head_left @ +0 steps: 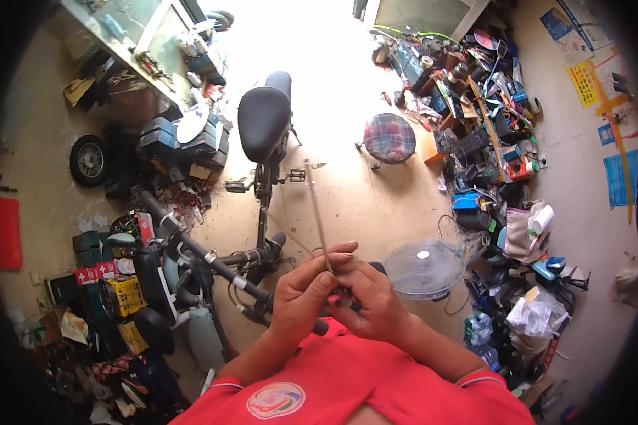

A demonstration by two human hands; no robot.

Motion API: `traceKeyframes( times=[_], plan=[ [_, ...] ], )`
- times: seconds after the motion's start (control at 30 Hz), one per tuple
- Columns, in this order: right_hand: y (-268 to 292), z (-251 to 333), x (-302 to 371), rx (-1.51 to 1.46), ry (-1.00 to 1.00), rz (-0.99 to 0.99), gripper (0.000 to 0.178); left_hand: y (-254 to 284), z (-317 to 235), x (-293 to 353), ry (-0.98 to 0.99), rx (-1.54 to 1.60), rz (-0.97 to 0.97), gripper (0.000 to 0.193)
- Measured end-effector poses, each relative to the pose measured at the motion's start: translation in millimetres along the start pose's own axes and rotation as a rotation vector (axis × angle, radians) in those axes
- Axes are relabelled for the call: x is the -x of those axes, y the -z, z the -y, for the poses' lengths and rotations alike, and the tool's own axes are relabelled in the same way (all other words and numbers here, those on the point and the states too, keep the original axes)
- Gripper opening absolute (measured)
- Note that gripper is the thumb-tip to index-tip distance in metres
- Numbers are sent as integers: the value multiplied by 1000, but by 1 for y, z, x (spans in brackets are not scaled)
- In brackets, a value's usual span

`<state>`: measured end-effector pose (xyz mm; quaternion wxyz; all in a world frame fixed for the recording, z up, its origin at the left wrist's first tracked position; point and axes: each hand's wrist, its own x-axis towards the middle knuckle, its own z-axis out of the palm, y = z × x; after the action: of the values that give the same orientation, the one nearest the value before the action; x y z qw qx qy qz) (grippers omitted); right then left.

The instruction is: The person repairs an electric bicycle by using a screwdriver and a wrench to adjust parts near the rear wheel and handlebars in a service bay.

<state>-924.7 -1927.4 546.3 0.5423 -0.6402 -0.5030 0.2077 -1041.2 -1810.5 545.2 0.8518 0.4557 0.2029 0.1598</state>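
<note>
My left hand (299, 292) and my right hand (370, 296) meet in front of my chest, fingers closed. Between them they grip a long, thin metal rod (317, 212), which points up and away and is blurred by motion. A second thin rod (290, 234) slants off to the left from my fingers; whether it joins the first cannot be made out. Something small, dark and reddish (339, 297) shows below my fingertips, mostly hidden. Just beyond my hands stands a bicycle with a black saddle (264, 122), a pedal (235, 186) and a handlebar (213, 258) at the left.
A round wire fan guard (425, 270) lies to the right. Farther off is a plaid-topped stool (390, 138). Tools and parts crowd the right wall, with a plastic bag (537, 312) among them. Boxes, a small wheel (88, 161) and a yellow box (124, 296) line the left.
</note>
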Motion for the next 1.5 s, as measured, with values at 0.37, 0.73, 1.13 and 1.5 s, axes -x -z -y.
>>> traceKeyframes(
  times=[0.37, 0.73, 1.13, 1.5],
  plan=[
    [92, -173, -126, -326, 35, 319, 26, -28, 38, -149, 91, -125, -524, 26],
    [221, -263, -266, -267, -220, 406, 41, -62, 17, -326, -152, 367, -785, 18],
    [293, -483, -425, -494, -955, -282, 51, 95, 37, -511, 206, 45, -729, 13],
    [337, -680, -574, -107, -911, -296, 46, 158, 4, -688, 111, 12, -690, 13]
  ],
)
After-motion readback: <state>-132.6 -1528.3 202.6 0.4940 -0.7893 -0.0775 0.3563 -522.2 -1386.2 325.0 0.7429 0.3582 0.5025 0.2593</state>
